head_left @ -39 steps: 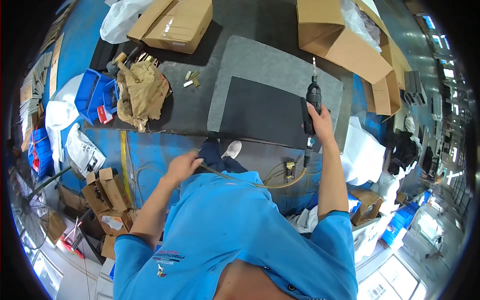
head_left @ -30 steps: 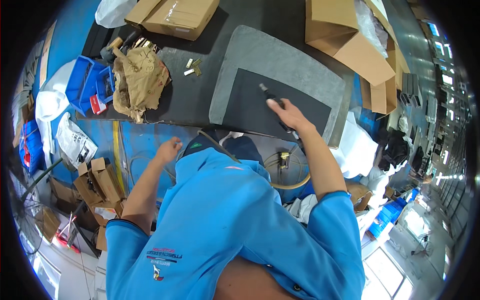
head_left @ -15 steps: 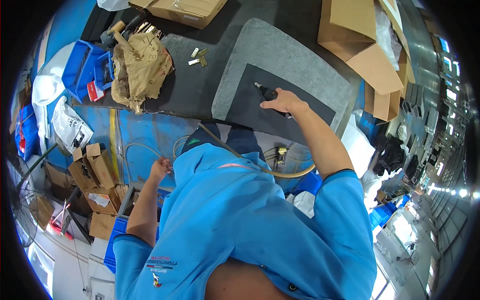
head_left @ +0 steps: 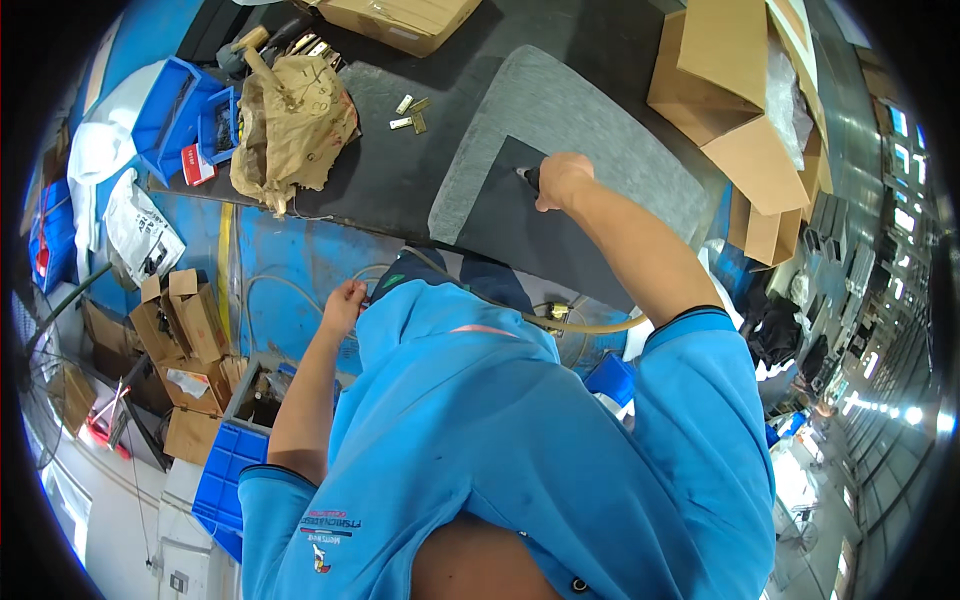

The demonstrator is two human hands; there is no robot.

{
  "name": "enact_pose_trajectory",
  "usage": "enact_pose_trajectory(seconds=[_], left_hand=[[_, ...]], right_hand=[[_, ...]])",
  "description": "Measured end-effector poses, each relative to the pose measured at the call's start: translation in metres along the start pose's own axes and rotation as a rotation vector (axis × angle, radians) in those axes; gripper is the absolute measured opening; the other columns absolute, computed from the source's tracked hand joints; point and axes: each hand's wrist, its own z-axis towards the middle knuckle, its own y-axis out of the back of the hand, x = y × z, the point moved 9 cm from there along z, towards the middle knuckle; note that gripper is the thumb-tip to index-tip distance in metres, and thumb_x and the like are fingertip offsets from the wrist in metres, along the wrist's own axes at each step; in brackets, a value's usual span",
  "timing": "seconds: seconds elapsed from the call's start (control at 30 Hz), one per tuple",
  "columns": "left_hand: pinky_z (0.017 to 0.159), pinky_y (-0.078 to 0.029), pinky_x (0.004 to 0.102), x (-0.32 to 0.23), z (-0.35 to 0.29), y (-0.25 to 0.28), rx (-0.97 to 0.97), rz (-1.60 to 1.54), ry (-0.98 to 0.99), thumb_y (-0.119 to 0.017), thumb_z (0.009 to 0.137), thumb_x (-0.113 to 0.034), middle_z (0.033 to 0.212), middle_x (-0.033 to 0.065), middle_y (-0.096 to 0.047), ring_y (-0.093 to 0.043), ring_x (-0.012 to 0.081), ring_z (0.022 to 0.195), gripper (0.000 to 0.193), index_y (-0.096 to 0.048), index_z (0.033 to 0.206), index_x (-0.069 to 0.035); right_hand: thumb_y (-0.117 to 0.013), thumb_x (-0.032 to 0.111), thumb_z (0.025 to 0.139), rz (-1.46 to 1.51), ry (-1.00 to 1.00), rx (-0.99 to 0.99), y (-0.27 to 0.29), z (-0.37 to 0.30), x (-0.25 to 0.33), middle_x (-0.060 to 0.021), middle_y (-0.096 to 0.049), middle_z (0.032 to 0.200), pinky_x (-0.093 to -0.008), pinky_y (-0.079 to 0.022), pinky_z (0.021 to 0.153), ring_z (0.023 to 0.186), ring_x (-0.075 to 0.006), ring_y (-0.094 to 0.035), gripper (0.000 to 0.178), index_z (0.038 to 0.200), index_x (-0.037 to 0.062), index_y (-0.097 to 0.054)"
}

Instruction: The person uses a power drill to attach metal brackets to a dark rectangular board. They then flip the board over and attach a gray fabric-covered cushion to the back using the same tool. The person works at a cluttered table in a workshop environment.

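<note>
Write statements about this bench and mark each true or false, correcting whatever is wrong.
1. The right hand, over the black panel, grips a power screwdriver. True.
2. The gray mat covers the black panel. False: the panel lies on the mat.
3. The brown paper bag is left of the metal plates. True.
4. The left hand touches the workbench. False: it is off the bench, near the blue shirt.
5. The open cardboard box is right of the mat. True.

Passage to black panel (head_left: 540,230) lay open past small metal plates (head_left: 419,123); paper bag (head_left: 295,130) obstructed farther left, open carton (head_left: 757,165) far right
</note>
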Motion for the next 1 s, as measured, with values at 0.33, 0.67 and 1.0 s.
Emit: enact_pose_trajectory(seconds=[0.33, 0.67, 1.0], left_hand=[[0.058, -0.050, 0.0286, 0.082, -0.001, 0.022, -0.027, -0.074, 0.230, -0.056, 0.098, -0.022, 0.079, 0.0052, -0.063, -0.061, 0.0139, 0.068, 0.020, -0.062, 0.099, -0.003], [0.058, -0.047, 0.0280, 0.021, 0.020, 0.008, 0.010, -0.014, 0.042, -0.055, 0.100, -0.031, 0.082, 0.0061, -0.066, -0.059, 0.0129, 0.064, 0.029, -0.063, 0.103, -0.002], [0.057, -0.047, 0.0276, 0.048, 0.017, 0.005, -0.015, -0.119, 0.086, -0.055, 0.100, -0.031, 0.081, 0.0057, -0.066, -0.058, 0.0116, 0.062, 0.028, -0.063, 0.100, -0.004]], right_hand=[[-0.072, 0.065, 0.067, 0.459, 0.009, -0.054, -0.025, -0.011, -0.054, -0.0142, -0.070, 0.111, -0.0402, -0.053, 0.086, 0.102, -0.0302, -0.068, 0.080, 0.119, 0.0038, -0.065], [-0.075, 0.054, 0.069, 0.315, 0.008, -0.073, 0.002, -0.001, -0.046, -0.0114, -0.071, 0.108, -0.0382, -0.055, 0.083, 0.098, -0.0282, -0.069, 0.059, 0.106, 0.0070, -0.073], [-0.076, 0.056, 0.068, 0.101, -0.036, 0.006, 0.031, 0.006, -0.035, -0.0097, -0.071, 0.108, -0.0364, -0.055, 0.084, 0.101, -0.0274, -0.069, 0.063, 0.107, 0.0076, -0.073]])
